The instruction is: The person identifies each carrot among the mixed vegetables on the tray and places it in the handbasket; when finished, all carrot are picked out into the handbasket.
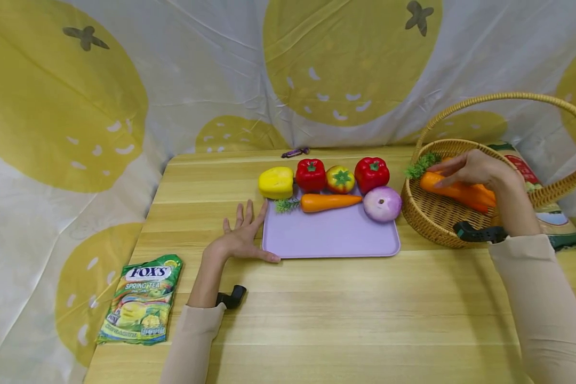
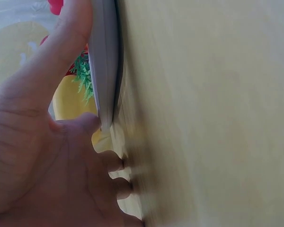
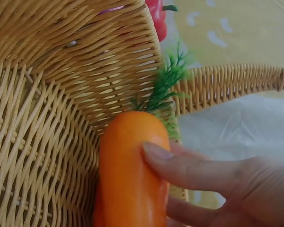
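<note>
My right hand grips an orange carrot with a green top inside the wicker basket. In the right wrist view the thumb lies along the near side of the carrot, and part of the other fingers is hidden behind it. More orange shows beneath it in the basket. My left hand spreads its fingers at the left edge of a lilac tray, the thumb touching the front corner. On the tray's back half lie another carrot, a purple onion and several peppers and similar pieces.
A green candy bag lies at the table's left. A small purple wrapped candy sits by the back edge. Behind the basket, whose tall handle stands up, is a large printed bag. A patterned cloth hangs behind the table.
</note>
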`<action>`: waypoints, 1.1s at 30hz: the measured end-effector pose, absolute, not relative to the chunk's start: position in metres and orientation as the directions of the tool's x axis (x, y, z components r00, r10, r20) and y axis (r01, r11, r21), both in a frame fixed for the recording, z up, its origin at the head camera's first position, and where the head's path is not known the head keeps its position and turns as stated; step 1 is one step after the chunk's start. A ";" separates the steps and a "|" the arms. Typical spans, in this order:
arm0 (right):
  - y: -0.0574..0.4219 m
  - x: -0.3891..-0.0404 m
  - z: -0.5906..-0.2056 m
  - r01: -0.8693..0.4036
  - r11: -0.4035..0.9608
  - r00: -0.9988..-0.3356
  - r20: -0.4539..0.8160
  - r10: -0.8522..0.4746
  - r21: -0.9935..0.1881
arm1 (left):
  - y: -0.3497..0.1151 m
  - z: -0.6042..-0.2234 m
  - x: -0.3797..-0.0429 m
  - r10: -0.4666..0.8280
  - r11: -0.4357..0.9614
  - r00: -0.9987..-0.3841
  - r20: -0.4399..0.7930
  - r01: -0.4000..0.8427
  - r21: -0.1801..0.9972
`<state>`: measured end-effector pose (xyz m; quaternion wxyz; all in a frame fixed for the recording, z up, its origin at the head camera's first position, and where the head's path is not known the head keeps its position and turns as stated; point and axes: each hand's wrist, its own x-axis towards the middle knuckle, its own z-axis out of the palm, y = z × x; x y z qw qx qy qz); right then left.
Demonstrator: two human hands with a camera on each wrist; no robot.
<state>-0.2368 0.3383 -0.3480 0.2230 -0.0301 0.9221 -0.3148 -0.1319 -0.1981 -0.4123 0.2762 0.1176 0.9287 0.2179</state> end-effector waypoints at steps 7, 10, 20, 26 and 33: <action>0.341 -0.238 -0.351 0.097 0.804 -0.902 -0.394 -0.178 -0.586 | -0.201 -0.418 -0.134 0.336 0.876 -0.823 -0.458 0.093 0.474; 0.340 -0.238 -0.352 0.076 0.824 -0.907 -0.383 -0.177 -0.561 | -0.203 -0.425 -0.137 0.334 0.872 -0.827 -0.452 0.088 0.482; 0.335 -0.235 -0.353 0.046 0.847 -0.893 -0.401 -0.202 -0.529 | -0.201 -0.419 -0.134 0.347 0.855 -0.824 -0.448 0.081 0.512; 0.335 -0.235 -0.358 0.031 0.838 -0.887 -0.401 -0.228 -0.545 | -0.204 -0.430 -0.138 0.339 0.863 -0.826 -0.450 0.083 0.498; 0.338 -0.235 -0.361 0.025 0.834 -0.874 -0.416 -0.249 -0.552 | -0.206 -0.435 -0.140 0.337 0.861 -0.829 -0.446 0.079 0.503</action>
